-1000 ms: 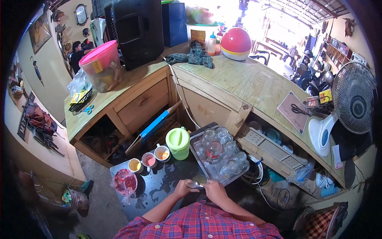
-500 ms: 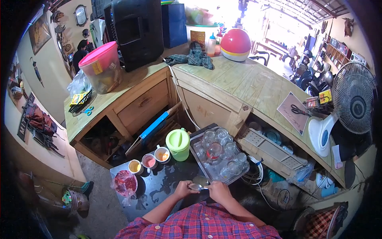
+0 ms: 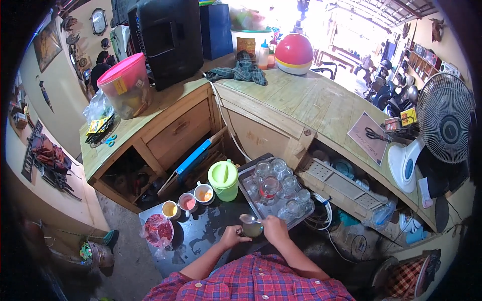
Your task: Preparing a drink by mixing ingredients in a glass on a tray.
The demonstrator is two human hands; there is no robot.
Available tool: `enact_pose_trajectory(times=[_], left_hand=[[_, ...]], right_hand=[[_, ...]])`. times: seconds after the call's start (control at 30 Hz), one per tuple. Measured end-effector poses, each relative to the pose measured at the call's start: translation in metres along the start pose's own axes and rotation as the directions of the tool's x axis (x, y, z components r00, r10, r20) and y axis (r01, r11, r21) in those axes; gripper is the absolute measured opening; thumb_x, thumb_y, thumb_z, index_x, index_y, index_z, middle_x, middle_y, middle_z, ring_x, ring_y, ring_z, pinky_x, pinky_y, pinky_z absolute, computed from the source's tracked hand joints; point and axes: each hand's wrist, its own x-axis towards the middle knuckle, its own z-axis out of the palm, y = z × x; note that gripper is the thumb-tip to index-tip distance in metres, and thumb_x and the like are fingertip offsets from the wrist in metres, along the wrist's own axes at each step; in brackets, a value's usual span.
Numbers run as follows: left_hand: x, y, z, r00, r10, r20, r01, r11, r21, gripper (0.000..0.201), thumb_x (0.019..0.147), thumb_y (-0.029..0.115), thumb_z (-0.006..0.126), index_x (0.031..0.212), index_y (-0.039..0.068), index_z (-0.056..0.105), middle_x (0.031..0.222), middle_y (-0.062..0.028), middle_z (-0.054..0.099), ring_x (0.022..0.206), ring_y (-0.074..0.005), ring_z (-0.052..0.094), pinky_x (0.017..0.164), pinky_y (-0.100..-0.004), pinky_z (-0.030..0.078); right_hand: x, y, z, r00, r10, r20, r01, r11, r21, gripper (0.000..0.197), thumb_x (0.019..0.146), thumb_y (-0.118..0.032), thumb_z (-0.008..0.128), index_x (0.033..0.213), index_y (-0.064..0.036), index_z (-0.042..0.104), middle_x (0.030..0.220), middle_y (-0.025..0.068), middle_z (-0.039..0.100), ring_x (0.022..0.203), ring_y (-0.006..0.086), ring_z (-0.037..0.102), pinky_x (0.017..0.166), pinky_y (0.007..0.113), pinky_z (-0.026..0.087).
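Note:
My right hand [image 3: 275, 229] is closed on the handle of a metal spoon [image 3: 248, 219], whose bowl points left. Below the spoon is a small round cup [image 3: 254, 231] with dull greenish contents, partly hidden by my hands. At its left side, my left hand [image 3: 232, 237] is curled, thumb along the near side. Three white mugs line up to the left: one with yellow contents [image 3: 170, 210], one with pink [image 3: 188, 202] and one with orange [image 3: 204, 193]. A lidded light-green pitcher [image 3: 224, 181] stands beside them.
A metal tray [image 3: 264, 219] of upturned glass mugs [image 3: 270, 186] sits right of the pitcher on the dark, wet table [image 3: 211, 227]. A plastic bag of red contents [image 3: 158, 231] lies at the left. Beyond are wooden counters [image 3: 296, 100] and a white fan [image 3: 446, 128].
My left hand has let go of the spoon and sits lower, beside the cup. In my right hand, the spoon has risen, uncovering more of the cup. The view has shifted slightly.

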Motion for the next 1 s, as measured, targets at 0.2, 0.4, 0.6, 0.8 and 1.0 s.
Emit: enact_pose_trajectory(times=[0.2,0.4,0.6,0.8,1.0], left_hand=[[-0.005,0.006,-0.003,0.999,-0.025,-0.021,0.022,0.995,-0.094,0.040,0.064,0.027,0.089,0.081,-0.002,0.067,0.067,-0.0087,0.065,0.058,-0.0111,0.053,0.058,-0.0319,0.047],[0.000,-0.001,0.007,0.986,0.106,-0.130,-0.123,0.984,-0.131,0.039,0.063,0.026,0.089,0.082,-0.001,0.068,0.070,-0.0092,0.067,0.060,-0.0103,0.056,0.059,-0.0317,0.048],[-0.002,-0.006,0.000,1.000,-0.015,-0.019,0.014,1.000,-0.019,0.041,0.062,0.027,0.090,0.082,-0.001,0.067,0.071,-0.0104,0.067,0.060,-0.0105,0.056,0.060,-0.0317,0.048],[-0.004,0.010,-0.005,1.000,-0.013,-0.004,0.012,0.999,-0.051,0.041,0.063,0.028,0.089,0.081,-0.002,0.067,0.069,-0.0098,0.066,0.060,-0.0104,0.056,0.060,-0.0311,0.047],[-0.003,0.009,-0.002,0.999,0.030,-0.020,-0.033,0.990,-0.141,0.041,0.063,0.027,0.089,0.083,-0.002,0.068,0.069,-0.0098,0.066,0.059,-0.0113,0.055,0.059,-0.0314,0.047]], right_hand=[[-0.023,-0.007,-0.060,0.921,0.224,0.319,-0.206,0.974,-0.092,0.026,0.079,-0.009,0.057,0.093,-0.0188,0.077,0.089,0.0175,0.069,0.083,0.0358,0.067,0.076,0.044,0.054],[-0.018,0.002,0.001,0.967,0.024,0.253,-0.036,0.998,0.042,0.024,0.084,-0.013,0.056,0.099,-0.0166,0.075,0.090,0.0184,0.065,0.084,0.0383,0.064,0.075,0.047,0.052],[-0.014,-0.016,-0.027,0.994,0.105,0.034,-0.107,0.991,0.078,0.023,0.085,-0.013,0.057,0.098,-0.0133,0.075,0.088,0.0188,0.066,0.083,0.0363,0.065,0.075,0.046,0.052],[-0.025,-0.028,-0.066,0.959,0.152,0.240,-0.167,0.985,0.042,0.025,0.084,-0.016,0.054,0.097,-0.0137,0.075,0.089,0.0183,0.069,0.085,0.0354,0.067,0.079,0.044,0.054],[-0.019,-0.032,-0.044,0.961,0.088,0.260,-0.111,0.991,0.072,0.024,0.083,-0.017,0.055,0.096,-0.0135,0.075,0.088,0.0183,0.069,0.085,0.0360,0.067,0.079,0.045,0.053]])
